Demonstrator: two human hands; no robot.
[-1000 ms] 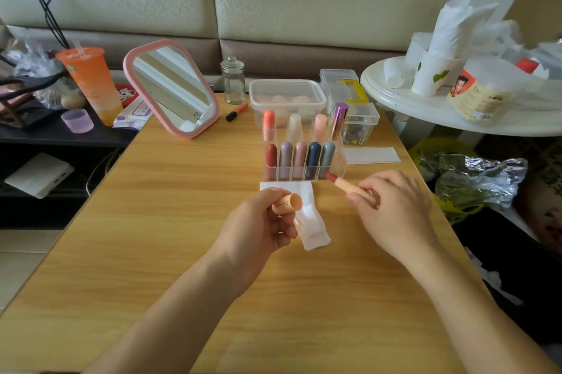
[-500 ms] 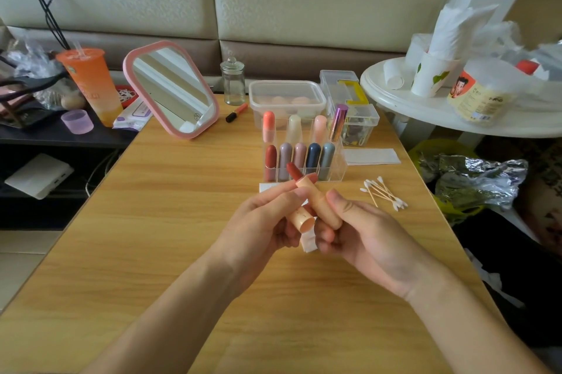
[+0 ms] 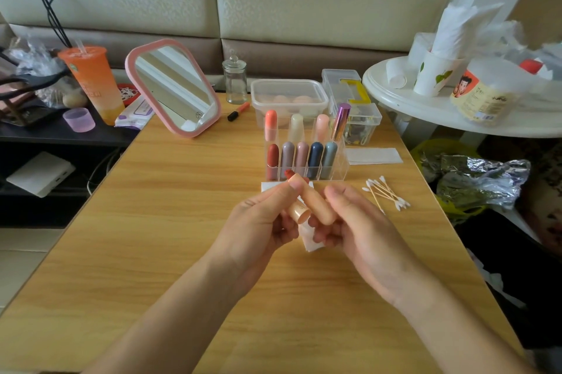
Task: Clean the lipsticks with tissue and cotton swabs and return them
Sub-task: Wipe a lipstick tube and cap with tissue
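Observation:
My right hand [image 3: 362,227] grips a peach lipstick [image 3: 316,200] whose dark red tip points up and away toward the organizer. Its peach cap [image 3: 299,212] sits in the curled fingers of my left hand [image 3: 258,227], open end toward me, touching the tube. My left fingertips reach up beside the lipstick's tip. A white tissue [image 3: 311,241] lies on the table under both hands, mostly hidden. The clear acrylic organizer [image 3: 342,167] stands just beyond, holding several capped lipsticks in two rows. Several cotton swabs [image 3: 386,194] lie to the right of my hands.
A pink mirror [image 3: 173,87], a glass jar [image 3: 234,81], a lidded plastic box [image 3: 289,94] and an orange pen [image 3: 238,111] stand at the back of the wooden table [image 3: 170,236]. A folded tissue [image 3: 375,156] lies right of the organizer. A white round table [image 3: 425,113] stands at the right.
My right hand carried the lipstick from beside the organizer to my left hand, uncovering the cotton swabs. The tube and cap now touch in front of me.

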